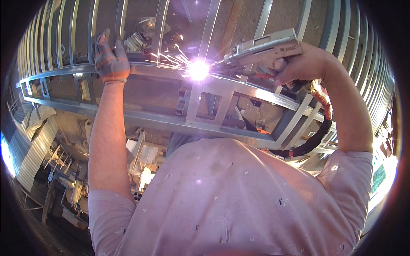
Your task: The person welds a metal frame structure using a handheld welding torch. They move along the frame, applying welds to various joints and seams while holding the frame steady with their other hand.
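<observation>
My right hand (306,64), bare, grips a grey, pistol-shaped welding gun (262,49) from its right end. The gun's tip points left at a blinding welding arc (198,70) on the metal frame's long rail (153,70), where an upright bar meets it. Sparks (173,59) fly leftward from the arc. To the left, my left hand (112,62) wears a grey and orange work glove. It lies over the same rail beside the upright bars, fingers stretched away from me and apart. Glare hides the joint itself.
Rows of parallel metal bars (211,25) extend beyond the rail. A thick black cable (314,138) with red wrapping curves down from the gun. Nearer me runs a second rail (158,125). Metal offcuts (134,42) lie behind the left hand; cluttered benches (77,187) stand at lower left.
</observation>
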The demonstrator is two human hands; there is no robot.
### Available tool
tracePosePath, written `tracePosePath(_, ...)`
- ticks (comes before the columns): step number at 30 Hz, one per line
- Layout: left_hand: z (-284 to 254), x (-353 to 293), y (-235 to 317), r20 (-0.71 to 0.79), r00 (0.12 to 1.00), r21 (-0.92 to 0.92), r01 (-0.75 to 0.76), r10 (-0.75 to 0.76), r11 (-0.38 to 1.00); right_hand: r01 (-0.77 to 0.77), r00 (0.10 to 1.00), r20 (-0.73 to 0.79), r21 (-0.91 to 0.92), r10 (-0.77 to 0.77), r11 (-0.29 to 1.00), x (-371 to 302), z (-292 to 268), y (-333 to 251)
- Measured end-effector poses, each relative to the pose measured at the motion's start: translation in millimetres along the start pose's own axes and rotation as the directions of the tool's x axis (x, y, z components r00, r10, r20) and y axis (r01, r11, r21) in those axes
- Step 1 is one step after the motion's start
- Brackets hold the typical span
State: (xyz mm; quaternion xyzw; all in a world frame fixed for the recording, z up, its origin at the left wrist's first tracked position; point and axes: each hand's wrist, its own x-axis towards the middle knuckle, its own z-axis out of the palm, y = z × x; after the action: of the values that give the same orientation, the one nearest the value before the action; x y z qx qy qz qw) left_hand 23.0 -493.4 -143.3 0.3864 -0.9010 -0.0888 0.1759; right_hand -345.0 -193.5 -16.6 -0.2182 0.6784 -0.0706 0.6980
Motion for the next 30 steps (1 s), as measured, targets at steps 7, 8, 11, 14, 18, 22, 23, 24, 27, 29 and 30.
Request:
tracePosePath(7, -0.8, -0.5, 2.1, 0.009, 0.999, 0.03, 0.034, -0.034, 0.999, 0.003, 1.0, -0.02, -0.061, -0.004, 0.998, 2.8, -2.6, 6.4)
tracePosePath(8, -1.3, -1.1, 3.0, 0.028, 0.997, 0.022, 0.072, -0.073, 0.997, -0.024, 0.999, -0.025, -0.044, 0.023, 0.999, 2.7, -3.2, 6.5)
tracePosePath(11, -1.8, 1.5, 3.5, 0.024, 0.998, -0.035, 0.055, -0.054, 0.998, -0.037, 0.999, -0.022, -0.037, 0.036, 0.999, 2.8, -4.5, 6.3)
tracePosePath(14, -2.5, 0.3, 4.4, 0.056, 0.991, 0.046, 0.118, -0.12, 0.992, 0.021, 1.0, -0.006, -0.051, -0.021, 0.998, 1.1, -4.3, 7.5)
tracePosePath(18, -2.2, -0.2, 5.0, 0.021, 0.998, 0.048, 0.063, -0.064, 0.997, 0.011, 1.0, 0.011, 0.032, -0.012, 0.999, -1.3, -4.6, 10.6)
tracePosePath(22, -2.1, -0.3, 4.1, -0.044, 0.999, 0.028, -0.025, 0.026, 0.999, 0.015, 1.0, 0.021, 0.039, -0.016, 0.999, -3.0, -5.0, 11.7)
tracePosePath(23, -1.4, 0.8, 3.4, -0.046, 0.999, 0.04, -0.019, 0.021, 0.999, 0.01, 1.0, 0.007, 0.032, -0.011, 0.999, -5.1, -5.9, 11.4)
tracePosePath(24, -0.7, 1.7, 2.4, -0.061, 0.997, 0.03, -0.048, 0.05, 0.998, 0.027, 0.999, -0.021, 0.005, -0.027, 1.0, -8.4, -6.9, 10.9)
tracePosePath(27, -0.3, 1.8, -1.3, -0.067, 0.995, 0.009, -0.08, 0.08, 0.997, 0.033, 0.993, -0.113, 0.086, -0.023, 0.996, -26.4, -14.0, 7.5)
tracePosePath(29, 0.6, 0.2, -2.4, -0.042, 0.999, 0.009, -0.027, 0.027, 1.0, 0.046, 0.989, -0.143, 0.158, -0.024, 0.986, -34.7, -20.4, 1.2)
tracePosePath(30, 1.4, 0.0, -2.7, -0.035, 0.999, 0.001, -0.004, 0.004, 1.0, 0.016, 0.983, -0.184, 0.179, 0.017, 0.984, -37.8, -23.0, -2.8)
